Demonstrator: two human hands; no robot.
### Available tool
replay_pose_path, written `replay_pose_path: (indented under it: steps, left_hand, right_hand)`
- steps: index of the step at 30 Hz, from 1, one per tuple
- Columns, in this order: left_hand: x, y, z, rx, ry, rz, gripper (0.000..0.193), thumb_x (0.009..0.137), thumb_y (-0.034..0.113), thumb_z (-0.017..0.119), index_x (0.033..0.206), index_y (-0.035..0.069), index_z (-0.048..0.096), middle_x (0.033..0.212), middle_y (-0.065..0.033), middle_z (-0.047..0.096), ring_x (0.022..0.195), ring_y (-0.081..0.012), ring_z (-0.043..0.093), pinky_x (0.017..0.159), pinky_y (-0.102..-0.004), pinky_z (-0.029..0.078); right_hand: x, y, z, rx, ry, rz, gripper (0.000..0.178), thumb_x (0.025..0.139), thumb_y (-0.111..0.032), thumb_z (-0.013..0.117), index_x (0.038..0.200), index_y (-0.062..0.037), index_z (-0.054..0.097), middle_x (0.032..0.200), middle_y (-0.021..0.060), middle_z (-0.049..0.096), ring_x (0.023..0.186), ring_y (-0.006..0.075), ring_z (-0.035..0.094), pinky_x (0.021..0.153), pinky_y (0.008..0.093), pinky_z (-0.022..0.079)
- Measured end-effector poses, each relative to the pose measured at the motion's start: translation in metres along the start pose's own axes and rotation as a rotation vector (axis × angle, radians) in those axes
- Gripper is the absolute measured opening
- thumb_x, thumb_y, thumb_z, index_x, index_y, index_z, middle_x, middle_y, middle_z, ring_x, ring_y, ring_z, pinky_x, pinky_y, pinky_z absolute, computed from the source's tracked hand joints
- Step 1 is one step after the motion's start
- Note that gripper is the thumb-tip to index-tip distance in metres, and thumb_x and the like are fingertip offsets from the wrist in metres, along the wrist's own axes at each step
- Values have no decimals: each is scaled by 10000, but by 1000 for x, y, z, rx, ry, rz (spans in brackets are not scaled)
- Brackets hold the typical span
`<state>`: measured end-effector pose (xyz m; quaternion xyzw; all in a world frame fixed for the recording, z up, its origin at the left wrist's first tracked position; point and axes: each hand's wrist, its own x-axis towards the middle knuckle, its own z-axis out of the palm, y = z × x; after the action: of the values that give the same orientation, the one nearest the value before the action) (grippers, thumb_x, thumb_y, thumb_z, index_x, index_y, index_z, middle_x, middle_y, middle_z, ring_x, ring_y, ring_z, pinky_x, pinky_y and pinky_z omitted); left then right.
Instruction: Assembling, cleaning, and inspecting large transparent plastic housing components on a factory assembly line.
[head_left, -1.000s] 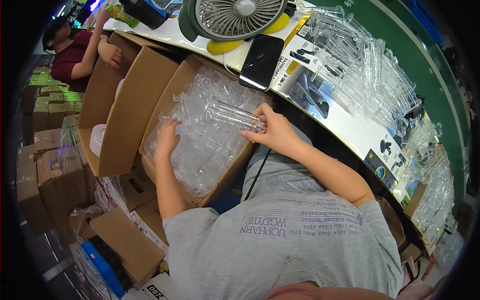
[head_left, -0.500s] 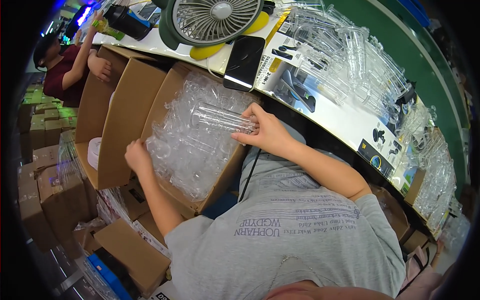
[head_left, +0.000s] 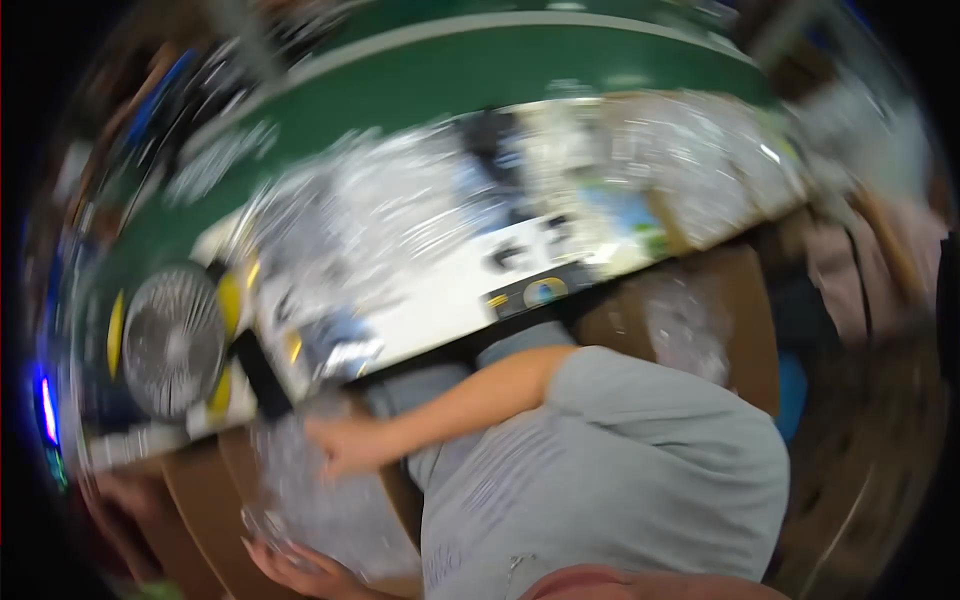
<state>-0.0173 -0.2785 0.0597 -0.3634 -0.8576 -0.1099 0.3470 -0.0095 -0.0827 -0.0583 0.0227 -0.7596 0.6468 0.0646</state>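
Note:
Motion smears the whole head view. My right hand [head_left: 352, 446] hangs over the far part of an open cardboard box, its fingers bent downward. A clear blur lies beside it, but whether the hand holds a piece is hidden by the smear. At the near left of the box is my left hand [head_left: 300, 572], fingers stretched out and apart, close to a clear plastic piece [head_left: 268, 526]. Heaped clear plastic pieces [head_left: 345, 525] fill the box, whose brown cardboard wall [head_left: 200, 500] shows at the left.
Beyond the box runs a white-topped bench [head_left: 430, 325] with piled clear plastic pieces [head_left: 400, 195]. A fan [head_left: 175, 340] and a dark phone [head_left: 262, 375] stand at its left. Another cardboard box [head_left: 752, 320] with clear plastic is at the right, near a person in pink [head_left: 835, 275].
The view has swung right, bringing more of the bench into sight. Half a second ago my right hand held a clear plastic tube; now that is blurred. My left fingers have spread.

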Motion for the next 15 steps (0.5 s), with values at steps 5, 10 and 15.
replay_pose_path:
  steps: [5,10,15]
  left_hand:
    - [-38,31,67,-520,60,-253,529,818,340,658,1203,25,480,1087,-276,540,973,-405,557,862,-466,455]
    - [23,91,74,-945,-158,-489,559,851,419,603,1214,4,510,1121,-248,558,989,-413,559,844,-461,455]
    - [40,102,78,-868,-289,-364,575,854,432,595,1232,9,500,1133,-240,558,990,-414,559,852,-462,451]
  right_hand:
    - [2,-15,13,211,-12,-19,584,618,-231,785,1025,-21,421,782,119,575,692,261,592,597,364,472]
    - [12,30,8,186,109,-70,588,620,-272,784,995,0,421,820,146,601,744,244,614,603,363,476]
    - [20,36,15,89,158,-241,595,626,-288,783,1018,-9,431,841,147,600,766,245,614,617,365,474]
